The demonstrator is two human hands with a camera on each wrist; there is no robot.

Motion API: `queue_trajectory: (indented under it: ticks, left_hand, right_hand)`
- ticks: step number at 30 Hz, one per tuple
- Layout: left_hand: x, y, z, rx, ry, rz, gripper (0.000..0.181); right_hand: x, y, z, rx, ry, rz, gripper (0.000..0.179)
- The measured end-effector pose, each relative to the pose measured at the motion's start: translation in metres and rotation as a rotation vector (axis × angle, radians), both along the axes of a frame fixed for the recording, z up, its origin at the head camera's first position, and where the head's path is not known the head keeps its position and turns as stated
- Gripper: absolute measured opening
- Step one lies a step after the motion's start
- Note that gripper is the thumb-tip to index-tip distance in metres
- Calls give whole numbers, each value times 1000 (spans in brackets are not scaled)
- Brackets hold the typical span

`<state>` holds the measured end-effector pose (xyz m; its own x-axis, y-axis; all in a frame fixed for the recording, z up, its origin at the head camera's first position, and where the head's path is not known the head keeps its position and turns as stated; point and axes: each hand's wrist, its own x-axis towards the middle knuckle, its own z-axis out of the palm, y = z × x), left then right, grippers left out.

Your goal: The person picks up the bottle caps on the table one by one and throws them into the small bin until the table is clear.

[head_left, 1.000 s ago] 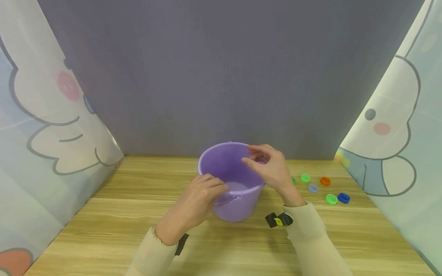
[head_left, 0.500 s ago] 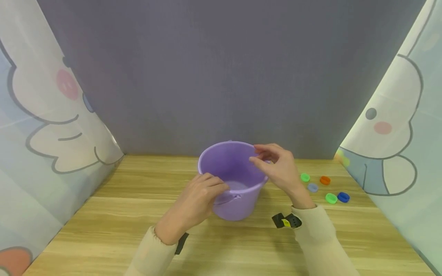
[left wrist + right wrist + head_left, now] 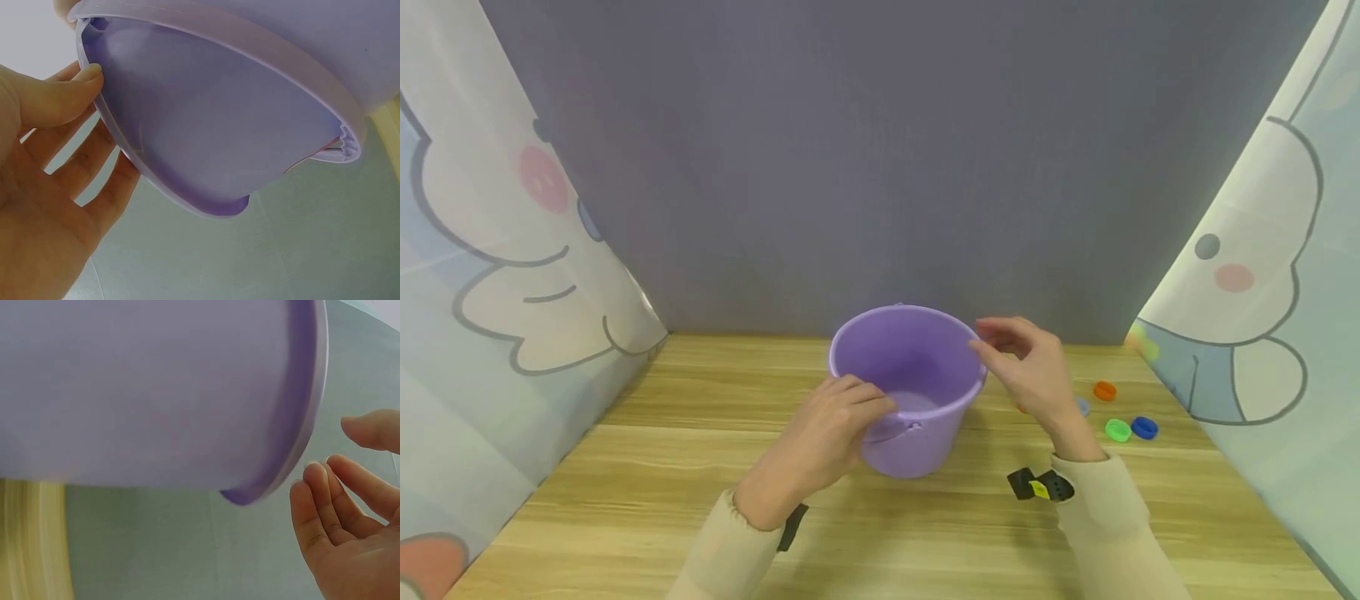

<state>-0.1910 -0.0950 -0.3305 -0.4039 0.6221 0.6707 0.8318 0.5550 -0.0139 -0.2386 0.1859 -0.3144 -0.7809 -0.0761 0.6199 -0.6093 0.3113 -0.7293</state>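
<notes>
A purple bucket (image 3: 917, 450) stands upright on the wooden table, its mouth open toward me. My left hand (image 3: 820, 442) grips it at the near-left rim; the left wrist view shows the thumb (image 3: 59, 94) on one side of the purple edge and the fingers behind it. My right hand (image 3: 1033, 375) is just beyond the right rim, thumb and fingers apart with nothing between them. In the right wrist view a gap shows between that hand (image 3: 350, 525) and the bucket rim (image 3: 312, 406).
Small round plastic caps lie to the right: an orange one (image 3: 1105, 391), a green one (image 3: 1117, 430), a blue one (image 3: 1145, 427) and a pale lilac one (image 3: 1082, 406) partly behind the right hand. A grey panel (image 3: 880, 167) stands behind the table (image 3: 722, 400).
My right hand has moved right, from over the bucket's mouth to outside its rim, and now covers a green cap seen before. The left hand and bucket have stayed nearly still.
</notes>
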Motion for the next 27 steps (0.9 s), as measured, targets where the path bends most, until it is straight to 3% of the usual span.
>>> queue_trajectory:
  ticks: [8, 17, 27]
  left_hand:
    - [0, 0, 0, 2, 6, -8, 39]
    - [2, 0, 1, 5, -8, -11, 39]
    - [2, 0, -1, 5, -13, -8, 45]
  right_hand:
    - [2, 14, -5, 75, -48, -80, 25]
    - [6, 31, -15, 220, -188, -194, 32]
    - [1, 40, -23, 296, -232, -229, 33]
